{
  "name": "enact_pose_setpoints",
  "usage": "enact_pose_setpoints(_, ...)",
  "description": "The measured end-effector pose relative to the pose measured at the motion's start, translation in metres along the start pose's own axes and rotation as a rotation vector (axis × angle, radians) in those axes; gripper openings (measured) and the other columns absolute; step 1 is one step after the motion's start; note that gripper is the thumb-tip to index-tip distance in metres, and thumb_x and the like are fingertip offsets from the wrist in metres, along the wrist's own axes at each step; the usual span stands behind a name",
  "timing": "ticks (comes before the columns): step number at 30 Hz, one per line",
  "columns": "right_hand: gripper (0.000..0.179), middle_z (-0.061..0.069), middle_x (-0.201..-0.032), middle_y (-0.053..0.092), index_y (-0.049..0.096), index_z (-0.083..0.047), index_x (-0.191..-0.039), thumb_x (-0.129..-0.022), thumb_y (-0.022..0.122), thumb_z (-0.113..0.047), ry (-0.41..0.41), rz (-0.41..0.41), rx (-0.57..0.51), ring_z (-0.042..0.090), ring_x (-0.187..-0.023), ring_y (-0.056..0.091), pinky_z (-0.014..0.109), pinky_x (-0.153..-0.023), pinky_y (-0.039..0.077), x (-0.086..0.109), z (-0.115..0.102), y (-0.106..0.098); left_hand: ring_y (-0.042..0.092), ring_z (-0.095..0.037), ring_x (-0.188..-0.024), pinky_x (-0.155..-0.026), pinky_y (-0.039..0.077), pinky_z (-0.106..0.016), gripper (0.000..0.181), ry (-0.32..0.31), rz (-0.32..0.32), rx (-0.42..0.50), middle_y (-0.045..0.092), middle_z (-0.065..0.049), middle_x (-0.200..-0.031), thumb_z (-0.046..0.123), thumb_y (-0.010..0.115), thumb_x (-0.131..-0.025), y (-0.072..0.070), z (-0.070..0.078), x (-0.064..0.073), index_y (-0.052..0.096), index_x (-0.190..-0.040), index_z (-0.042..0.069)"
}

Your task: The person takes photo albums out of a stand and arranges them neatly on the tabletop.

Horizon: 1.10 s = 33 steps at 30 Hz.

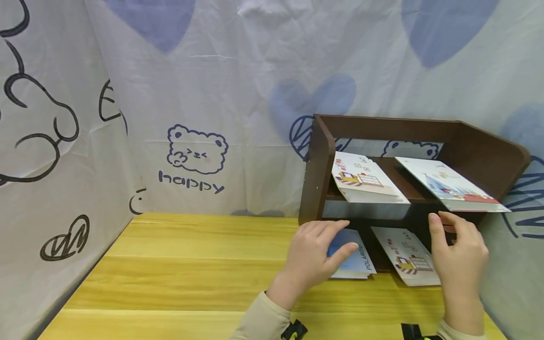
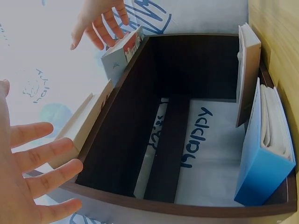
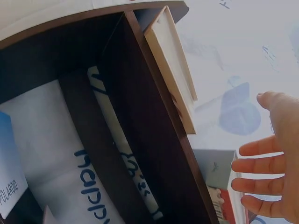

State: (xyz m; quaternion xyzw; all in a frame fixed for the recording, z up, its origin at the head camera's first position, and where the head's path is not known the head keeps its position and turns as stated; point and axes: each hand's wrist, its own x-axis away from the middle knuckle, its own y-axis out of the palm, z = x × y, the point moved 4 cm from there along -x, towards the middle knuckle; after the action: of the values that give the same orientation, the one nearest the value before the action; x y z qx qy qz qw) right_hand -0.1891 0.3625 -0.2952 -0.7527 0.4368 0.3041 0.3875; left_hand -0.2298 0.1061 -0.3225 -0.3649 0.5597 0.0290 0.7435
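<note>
My left hand (image 1: pixel 312 255) is raised in front of the shelf's left side, thumb and fingers apart, with nothing in it. Below and behind it lies a blue-covered POLAROID album (image 1: pixel 354 257) on the lower level. My right hand (image 1: pixel 461 250) is up at the right, also holding nothing, its fingertips close under the front edge of a white book (image 1: pixel 452 186) on the upper level. Another book (image 1: pixel 365 179) with a cartoon cover lies at the upper left. A similar book (image 1: pixel 410 257) rests at the lower right, partly behind my right hand. In the left wrist view, my left fingers (image 2: pixel 46 149) are spread.
The dark brown two-level shelf (image 1: pixel 318 165) stands at the table's back right, its books sticking out past the front edges. The yellow wood-grain table (image 1: pixel 178 269) extends to the left. A white printed cloth (image 1: pixel 238 94) hangs behind and along the sides.
</note>
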Motion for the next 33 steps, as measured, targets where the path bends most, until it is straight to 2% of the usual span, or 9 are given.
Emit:
enact_pose_setpoints(6,0.041,0.028,-0.100,0.065,0.068,0.004,-0.112,-0.094,0.062,-0.033,-0.026,0.032,-0.006,0.037,-0.088,0.053,0.041,-0.079,0.034,-0.006,0.007,-0.004,0.067,-0.008,-0.104,-0.090,0.052,-0.026,0.053,-0.011,-0.002,0.030,0.071,0.008,-0.114,0.056,0.033,-0.102,0.006,0.004,-0.005,0.065,-0.123,0.020)
enact_pose_setpoints(12,0.044,0.028,-0.098,0.065,0.067,0.004,-0.111,-0.095,0.059,-0.036,-0.007,0.031,0.048,0.037,-0.086,0.054,0.042,-0.074,0.034,-0.012,0.013,-0.008,0.067,-0.008,-0.103,-0.089,0.052,-0.024,0.049,-0.005,0.005,0.045,0.071,0.008,-0.113,0.053,0.037,-0.102,0.013,0.009,-0.009,0.065,-0.123,0.020)
enact_pose_setpoints(14,0.045,0.027,-0.096,0.066,0.068,0.004,-0.111,-0.095,0.059,-0.038,0.007,0.026,0.067,0.020,-0.081,0.056,0.039,-0.071,0.034,-0.014,0.015,-0.010,0.067,-0.008,-0.102,-0.089,0.052,-0.024,0.047,-0.010,-0.001,0.050,0.071,0.008,-0.113,0.053,0.039,-0.101,0.016,0.009,-0.009,0.065,-0.124,0.020)
enact_pose_setpoints(19,0.049,0.028,-0.095,0.066,0.067,0.005,-0.111,-0.096,0.055,-0.040,0.022,0.021,0.104,0.022,-0.079,0.055,0.036,-0.067,0.031,-0.020,0.019,-0.013,0.067,-0.007,-0.102,-0.090,0.051,-0.023,0.047,-0.030,-0.023,0.065,0.071,0.008,-0.114,0.053,0.038,-0.102,0.021,0.011,-0.013,0.064,-0.125,0.021)
enact_pose_setpoints(21,0.050,0.029,-0.096,0.065,0.066,0.006,-0.111,-0.097,0.053,-0.040,0.018,0.020,0.117,0.040,-0.083,0.055,0.037,-0.067,0.031,-0.023,0.020,-0.013,0.067,-0.007,-0.102,-0.091,0.051,-0.022,0.048,-0.036,-0.022,0.072,0.071,0.008,-0.114,0.052,0.037,-0.102,0.023,0.013,-0.015,0.064,-0.125,0.021)
enact_pose_setpoints(28,0.051,0.029,-0.094,0.066,0.066,0.006,-0.109,-0.098,0.050,-0.041,0.024,0.019,0.159,0.042,-0.082,0.055,0.042,-0.064,0.031,-0.033,0.024,-0.018,0.069,-0.005,-0.098,-0.086,0.052,-0.018,0.044,-0.014,0.006,0.070,0.073,0.008,-0.111,0.050,0.041,-0.101,0.029,0.018,-0.022,0.066,-0.122,0.020)
enact_pose_setpoints(33,0.053,0.029,-0.095,0.066,0.065,0.006,-0.109,-0.099,0.047,-0.042,0.043,0.019,0.166,0.044,-0.085,0.056,0.045,-0.065,0.031,-0.042,0.026,-0.022,0.068,-0.005,-0.098,-0.086,0.053,-0.019,0.045,-0.031,-0.022,0.085,0.072,0.008,-0.113,0.050,0.040,-0.102,0.035,0.023,-0.027,0.066,-0.123,0.020)
